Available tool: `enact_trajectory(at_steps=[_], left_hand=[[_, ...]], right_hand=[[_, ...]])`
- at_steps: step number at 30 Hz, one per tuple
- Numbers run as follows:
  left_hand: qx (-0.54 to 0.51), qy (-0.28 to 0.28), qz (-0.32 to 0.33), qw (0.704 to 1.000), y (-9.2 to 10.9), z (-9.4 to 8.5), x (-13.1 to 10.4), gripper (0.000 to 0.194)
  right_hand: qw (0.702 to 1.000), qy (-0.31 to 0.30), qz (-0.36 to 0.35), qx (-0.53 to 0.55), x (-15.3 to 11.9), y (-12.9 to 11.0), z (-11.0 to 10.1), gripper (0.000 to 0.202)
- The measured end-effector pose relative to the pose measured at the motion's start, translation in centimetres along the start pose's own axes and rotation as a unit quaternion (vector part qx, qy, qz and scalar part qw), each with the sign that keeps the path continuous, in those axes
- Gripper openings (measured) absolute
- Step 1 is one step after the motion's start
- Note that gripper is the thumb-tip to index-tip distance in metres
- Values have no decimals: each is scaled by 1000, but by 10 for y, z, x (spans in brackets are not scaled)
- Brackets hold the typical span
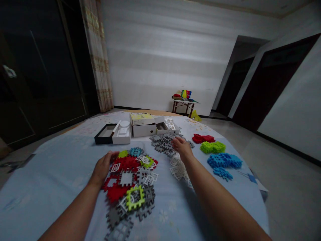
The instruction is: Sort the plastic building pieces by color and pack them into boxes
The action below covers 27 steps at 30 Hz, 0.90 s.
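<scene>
My left hand [104,165] rests at the left edge of a mixed pile, fingers stretched toward a lime-green piece [123,154]; I see nothing held in it. This pile has red interlocking plastic building tiles [127,163], grey tiles [116,216], a lime-green square frame [135,197], a blue tile [136,151] and small white window grids [149,179]. My right hand [182,148] is over a heap of grey tiles [163,140], its fingers loosely bent and apart, with no piece visible in them. White lattice pieces [178,169] lie beside its wrist, partly hidden by the forearm.
Sorted heaps of red [203,138], lime-green [212,147] and blue tiles [224,160] lie on the right. Along the back stand a black tray [103,137], a white box insert [122,134] and a yellow-topped box [142,125]. A pale blue cloth [67,174] covers the table.
</scene>
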<state>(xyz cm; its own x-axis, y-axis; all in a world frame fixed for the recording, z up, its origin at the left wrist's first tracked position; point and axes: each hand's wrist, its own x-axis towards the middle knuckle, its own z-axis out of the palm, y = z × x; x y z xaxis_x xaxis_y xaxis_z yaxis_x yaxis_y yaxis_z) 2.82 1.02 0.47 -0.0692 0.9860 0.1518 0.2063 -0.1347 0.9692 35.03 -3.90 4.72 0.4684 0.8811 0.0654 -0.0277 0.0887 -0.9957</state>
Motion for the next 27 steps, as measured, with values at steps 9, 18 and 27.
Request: enact_trajectory(at_steps=[9, 18, 27], left_hand=[[-4, 2, 8, 1000, -3, 1, 1, 56], [-1, -1, 2, 1000, -5, 1, 2, 54], [25, 4, -2, 1000, -1, -1, 2, 49]], right_hand=[[995, -62, 19, -77, -20, 17, 15, 34], [798, -438, -127, -394, -85, -2, 19, 40], [720, -477, -203, -462, -101, -11, 21, 53]])
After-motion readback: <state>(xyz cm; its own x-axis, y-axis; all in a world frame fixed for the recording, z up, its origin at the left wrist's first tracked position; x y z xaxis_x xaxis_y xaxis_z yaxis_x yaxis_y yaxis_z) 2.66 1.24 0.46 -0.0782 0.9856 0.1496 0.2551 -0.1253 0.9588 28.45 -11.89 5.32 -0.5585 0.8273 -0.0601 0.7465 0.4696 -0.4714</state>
